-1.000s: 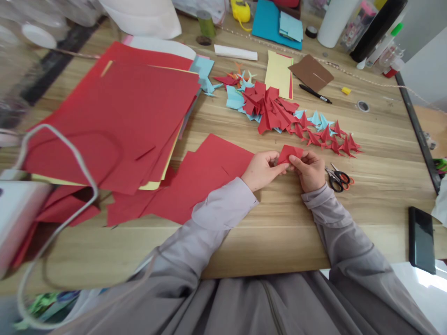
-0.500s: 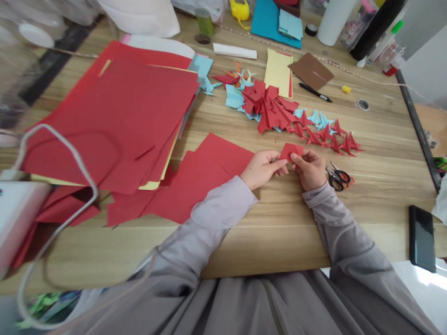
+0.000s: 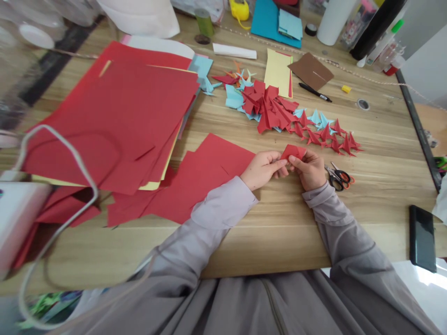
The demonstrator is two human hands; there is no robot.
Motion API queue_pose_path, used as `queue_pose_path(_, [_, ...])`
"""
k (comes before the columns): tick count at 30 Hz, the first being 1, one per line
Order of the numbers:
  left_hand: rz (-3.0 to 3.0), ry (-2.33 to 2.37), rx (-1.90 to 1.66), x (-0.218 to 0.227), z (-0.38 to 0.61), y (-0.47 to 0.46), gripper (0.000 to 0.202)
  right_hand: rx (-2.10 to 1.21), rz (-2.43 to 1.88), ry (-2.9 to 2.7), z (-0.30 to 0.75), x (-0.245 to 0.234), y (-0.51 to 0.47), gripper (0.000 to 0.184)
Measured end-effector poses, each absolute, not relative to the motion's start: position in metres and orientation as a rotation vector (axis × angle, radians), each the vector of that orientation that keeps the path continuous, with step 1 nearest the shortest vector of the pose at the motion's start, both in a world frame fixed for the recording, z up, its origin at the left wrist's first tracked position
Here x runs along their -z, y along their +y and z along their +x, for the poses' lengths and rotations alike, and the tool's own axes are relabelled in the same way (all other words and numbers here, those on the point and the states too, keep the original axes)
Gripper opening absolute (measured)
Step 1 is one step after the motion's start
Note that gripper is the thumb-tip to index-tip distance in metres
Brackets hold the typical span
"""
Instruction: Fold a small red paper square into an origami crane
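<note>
Above the wooden table (image 3: pixel 366 139), the left hand (image 3: pixel 262 169) and the right hand (image 3: pixel 312 169) are both pinching a small folded red paper (image 3: pixel 292 151) between their fingertips, just beside the scissors (image 3: pixel 337 177).

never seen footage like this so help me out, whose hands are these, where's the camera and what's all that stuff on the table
There is no machine here. A person wears one camera on the head, looking forward and down, so you see their own two arms in grey sleeves. The left hand and the right hand pinch a small folded red paper piece between them, over the wooden table. To the left lie large red paper sheets. Beyond the hands is a pile of folded red and blue paper shapes. Scissors lie just right of the right hand, a black pen lies farther back, and a dark phone lies near the right edge.
</note>
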State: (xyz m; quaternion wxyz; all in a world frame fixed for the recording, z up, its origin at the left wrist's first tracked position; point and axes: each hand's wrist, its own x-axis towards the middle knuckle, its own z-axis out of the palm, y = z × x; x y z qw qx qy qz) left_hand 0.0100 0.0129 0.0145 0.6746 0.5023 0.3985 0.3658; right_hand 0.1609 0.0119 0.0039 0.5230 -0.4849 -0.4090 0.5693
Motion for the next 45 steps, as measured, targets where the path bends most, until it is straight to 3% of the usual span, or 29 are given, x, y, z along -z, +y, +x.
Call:
queue_pose_path(19, [1.069, 0.946, -0.961, -0.012, 0.013, 0.013, 0.03, -1.278, -1.18, -0.828, 0.159, -0.006, 0.013, 0.035])
queue_pose_path(30, [1.097, 0.865, -0.854, -0.011, 0.012, 0.013, 0.014, -1.34, -1.129, -0.969, 0.159, -0.004, 0.01, 0.029])
queue_pose_path(45, [1.094, 0.752, -0.748, -0.015, 0.004, 0.016, 0.014, -1.45, -1.132, -0.831, 0.161, -0.012, 0.012, 0.034])
